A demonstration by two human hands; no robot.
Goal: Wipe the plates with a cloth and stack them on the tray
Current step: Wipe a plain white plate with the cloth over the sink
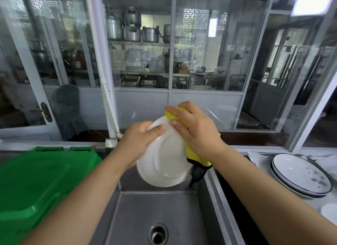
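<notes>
A white plate (165, 160) is held tilted above the steel sink, its underside facing me. My left hand (139, 140) grips its left rim, thumb curled over the edge. My right hand (195, 129) holds a yellow cloth (197, 158) with a dark trim against the plate's upper right rim; part of the cloth hangs down below the wrist. To the right, two or three dark-rimmed white plates (300, 173) lie stacked on a metal tray (255, 158) on the counter.
The steel sink (164, 208) with its drain (157, 233) lies directly below the plate. A green plastic bin lid (36, 182) sits to the left. Glass partitions (142, 49) stand behind the sink. A white object (330, 211) shows at the right edge.
</notes>
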